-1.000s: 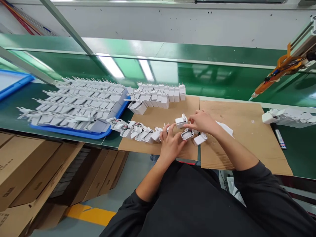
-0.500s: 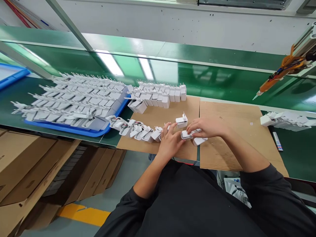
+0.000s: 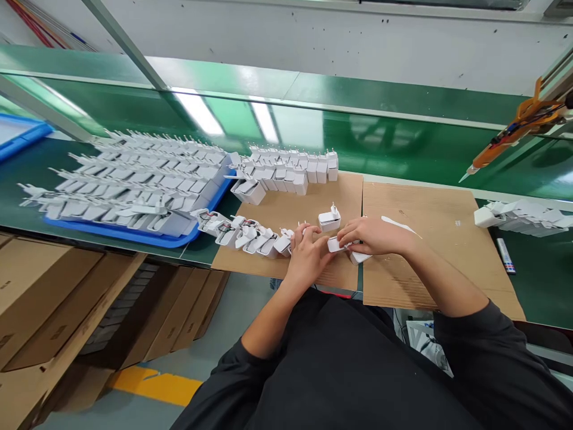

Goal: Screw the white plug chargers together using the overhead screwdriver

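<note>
My left hand [image 3: 308, 252] is curled over a white plug adapter at the right end of the front row [image 3: 257, 237]; two thin pins show past its fingertips. Its thumb reaches toward another white adapter housing [image 3: 336, 243]. On that housing the fingers of my right hand [image 3: 373, 235] are closed from above, covering much of it. Partly under the right hand sits one more white housing [image 3: 359, 257]. Just beyond both hands, a white plug adapter [image 3: 330, 220] stands alone with its plug upward. Behind my right wrist lies a slim white strip [image 3: 397, 224], its kind unclear.
Cardboard sheets [image 3: 447, 251] cover the green bench. A blue tray [image 3: 179, 241] full of adapters is at left, with more rows [image 3: 290, 173] at the back. At right are white parts [image 3: 523, 218], a marker pen [image 3: 505, 257] and an overhanging orange dispenser [image 3: 496, 146].
My right hand has shifted slightly while staying on the housing. The slim white strip now shows behind my right wrist. My left hand has barely moved.
</note>
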Demonstrator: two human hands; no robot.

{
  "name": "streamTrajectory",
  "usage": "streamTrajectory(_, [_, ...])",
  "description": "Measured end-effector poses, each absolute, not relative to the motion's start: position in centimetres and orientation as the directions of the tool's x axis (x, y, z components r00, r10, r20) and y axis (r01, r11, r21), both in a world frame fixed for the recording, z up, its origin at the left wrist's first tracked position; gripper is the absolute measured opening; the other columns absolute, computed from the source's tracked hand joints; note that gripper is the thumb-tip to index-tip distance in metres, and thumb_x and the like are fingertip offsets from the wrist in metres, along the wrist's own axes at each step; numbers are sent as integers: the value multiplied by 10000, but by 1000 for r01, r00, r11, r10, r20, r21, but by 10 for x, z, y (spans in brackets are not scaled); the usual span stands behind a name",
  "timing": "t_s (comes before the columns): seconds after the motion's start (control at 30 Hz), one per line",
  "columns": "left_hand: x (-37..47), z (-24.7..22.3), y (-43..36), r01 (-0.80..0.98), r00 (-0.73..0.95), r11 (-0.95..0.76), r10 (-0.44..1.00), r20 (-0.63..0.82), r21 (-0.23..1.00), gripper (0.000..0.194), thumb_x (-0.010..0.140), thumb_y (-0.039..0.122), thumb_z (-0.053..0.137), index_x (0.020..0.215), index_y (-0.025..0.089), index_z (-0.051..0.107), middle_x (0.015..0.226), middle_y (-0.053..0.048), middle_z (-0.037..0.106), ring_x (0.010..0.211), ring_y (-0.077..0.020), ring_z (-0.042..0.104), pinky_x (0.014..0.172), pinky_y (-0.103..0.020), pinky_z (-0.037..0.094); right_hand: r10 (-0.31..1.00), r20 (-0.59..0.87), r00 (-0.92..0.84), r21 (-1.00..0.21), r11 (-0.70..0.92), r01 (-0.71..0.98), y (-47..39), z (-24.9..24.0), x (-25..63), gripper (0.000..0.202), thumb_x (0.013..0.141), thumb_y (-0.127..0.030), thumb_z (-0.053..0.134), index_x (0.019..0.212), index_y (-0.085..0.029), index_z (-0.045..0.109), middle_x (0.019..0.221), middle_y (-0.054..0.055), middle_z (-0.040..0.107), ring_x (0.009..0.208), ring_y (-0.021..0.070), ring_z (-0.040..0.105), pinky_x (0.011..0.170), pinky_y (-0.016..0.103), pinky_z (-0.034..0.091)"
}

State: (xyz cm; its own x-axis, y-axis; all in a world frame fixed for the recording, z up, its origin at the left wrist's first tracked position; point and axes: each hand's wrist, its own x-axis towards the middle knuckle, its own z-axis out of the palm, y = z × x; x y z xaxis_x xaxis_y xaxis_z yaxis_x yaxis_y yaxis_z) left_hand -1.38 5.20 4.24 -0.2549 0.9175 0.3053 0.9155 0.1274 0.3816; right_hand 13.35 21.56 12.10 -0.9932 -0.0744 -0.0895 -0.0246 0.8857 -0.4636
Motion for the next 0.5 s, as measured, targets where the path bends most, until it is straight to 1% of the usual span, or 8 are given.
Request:
streamTrajectory(0.13, [-16,42,53,921,-243,117,918,314,371,244,791,289,788,1024,241,739,1215,-108,591,1302,-366,410,1110,-564,384,-57,-116,-992,-469,883,4,213,122,132,253,905,-106,571,1088,-158,738,1180,67,732,1127,233,644,926,348,504])
streamTrajectory(0.23, [-17,41,53,922,-239,110,916,321,372,258,780,282,799,1028,245,736,1208,-103,593,1296,-363,418,1108,-561,390,-49,-116,-992,-480,877,13,212,123,133,261,900,-91,564,1081,-164,738,1158,65,734,1122,227,646,922,344,508])
streamTrajectory(0.4, [-18,40,52,921,-227,89,914,337,380,243,785,289,796,1016,247,732,1210,-99,589,1300,-360,416,1114,-555,394,-2,-70,-998,-446,895,29,216,121,136,250,891,-91,571,1064,-154,741,1173,77,726,1117,248,639,915,362,508])
streamTrajectory(0.5, [-18,40,51,919,-225,85,915,336,384,251,784,294,799,1020,246,729,1216,-101,589,1303,-360,413,1112,-560,398,-30,-51,-998,-452,892,-3,218,119,137,256,887,-77,571,1064,-153,741,1166,66,730,1110,242,634,921,357,504])
